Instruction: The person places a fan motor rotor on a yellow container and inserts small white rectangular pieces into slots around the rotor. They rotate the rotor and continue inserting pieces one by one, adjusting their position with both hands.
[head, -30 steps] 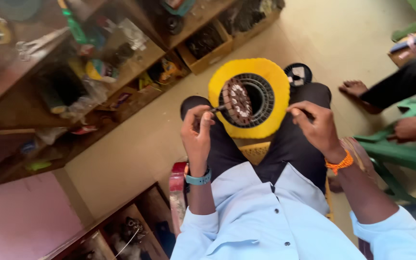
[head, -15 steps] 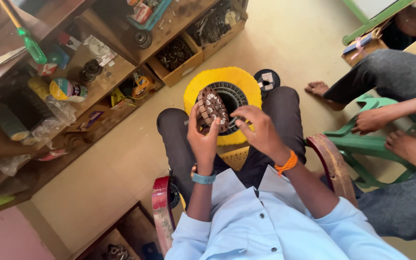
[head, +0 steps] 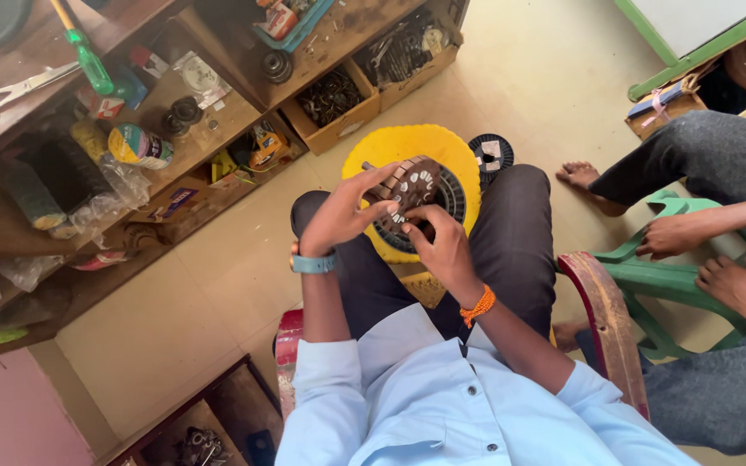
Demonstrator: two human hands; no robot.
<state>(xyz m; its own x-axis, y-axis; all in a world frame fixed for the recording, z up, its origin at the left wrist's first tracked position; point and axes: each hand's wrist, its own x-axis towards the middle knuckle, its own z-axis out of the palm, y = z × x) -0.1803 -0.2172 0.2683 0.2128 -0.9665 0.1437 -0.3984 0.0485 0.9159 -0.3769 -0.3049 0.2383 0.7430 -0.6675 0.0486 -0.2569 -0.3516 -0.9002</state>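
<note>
I sit on a red chair [head: 608, 319] and look down at my lap. My left hand [head: 339, 216], with a teal band at the wrist, grips the left side of a round brown wound motor core [head: 409, 186]. My right hand [head: 443, 245], with an orange thread at the wrist, holds the core's lower edge from below. The core is lifted above my knees, in front of a yellow round disc [head: 390, 147] with a dark ribbed centre that stands on the floor between my legs.
A black spool [head: 491, 153] lies beside the yellow disc. Wooden shelves [head: 62, 233] at the left carry scissors [head: 10, 89], a green-handled screwdriver [head: 85, 57], tape rolls and boxes of parts. Another person [head: 718, 259] sits at the right on a green chair [head: 649, 285].
My view has swung, shifting the shelves. My right hand came in from the side to close under the core, and both hands now hold it closer together.
</note>
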